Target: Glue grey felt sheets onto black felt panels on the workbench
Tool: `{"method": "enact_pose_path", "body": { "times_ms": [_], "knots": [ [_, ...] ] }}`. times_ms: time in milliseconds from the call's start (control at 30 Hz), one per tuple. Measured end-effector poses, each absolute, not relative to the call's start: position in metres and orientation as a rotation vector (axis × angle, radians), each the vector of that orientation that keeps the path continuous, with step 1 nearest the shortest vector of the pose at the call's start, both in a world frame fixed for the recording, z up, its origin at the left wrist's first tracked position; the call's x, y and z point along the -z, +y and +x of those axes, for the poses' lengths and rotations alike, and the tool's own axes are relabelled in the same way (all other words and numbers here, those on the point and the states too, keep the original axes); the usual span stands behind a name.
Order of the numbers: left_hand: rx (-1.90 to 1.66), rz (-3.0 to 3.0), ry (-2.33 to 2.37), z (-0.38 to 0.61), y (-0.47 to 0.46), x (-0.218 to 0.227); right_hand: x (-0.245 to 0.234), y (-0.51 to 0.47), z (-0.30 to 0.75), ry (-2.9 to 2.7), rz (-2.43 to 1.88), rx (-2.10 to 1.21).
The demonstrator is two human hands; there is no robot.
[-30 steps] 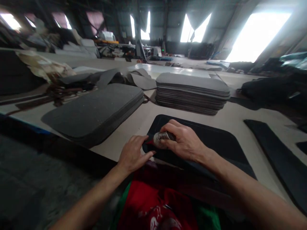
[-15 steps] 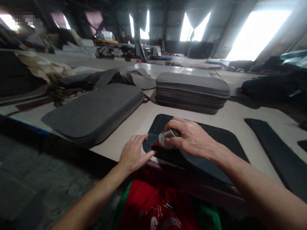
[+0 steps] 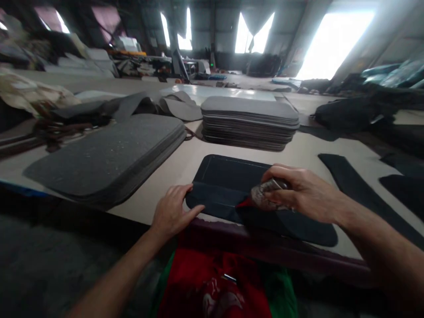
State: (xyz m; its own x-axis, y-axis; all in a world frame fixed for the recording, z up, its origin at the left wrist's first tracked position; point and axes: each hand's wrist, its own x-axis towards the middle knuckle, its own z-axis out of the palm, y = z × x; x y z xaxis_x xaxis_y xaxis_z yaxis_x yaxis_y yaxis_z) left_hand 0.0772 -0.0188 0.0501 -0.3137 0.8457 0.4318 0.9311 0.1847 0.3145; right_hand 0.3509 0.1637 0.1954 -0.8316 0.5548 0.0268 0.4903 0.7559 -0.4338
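A dark, round-cornered panel [image 3: 225, 170] lies flat near the front edge of the table. A thin pale line runs inside its border. Along its near side is a smoother dark band [image 3: 212, 194]. My left hand [image 3: 172, 212] rests at the panel's left end, thumb and fingers apart, fingertips touching its edge. Closed in my right hand [image 3: 298, 190] is a stained, whitish bottle-shaped tool with a red tip [image 3: 265, 194]. That red tip points left and meets the band near the panel's middle. My fingers hide part of the tool.
A stack of dark grey panels [image 3: 112, 150] stands at the left, and another stack [image 3: 248, 123] behind the work. Dark strips [image 3: 357, 185] lie to the right. Loose grey sheets [image 3: 179, 106] and a dark bundle [image 3: 347, 112] are farther back.
My right hand has moved the tool to the right along the near side of the panel. My left hand stays at the left end. The whole view has shifted slightly.
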Motion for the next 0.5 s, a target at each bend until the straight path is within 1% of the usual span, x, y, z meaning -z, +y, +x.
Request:
{"method": "enact_pose_path", "body": {
  "times_ms": [500],
  "knots": [
    [0.641, -1.754, -2.355, 0.068, -0.017, -0.049, -0.200, 0.171, 0.487, -2.562, -1.409, -0.701]
  ]
}}
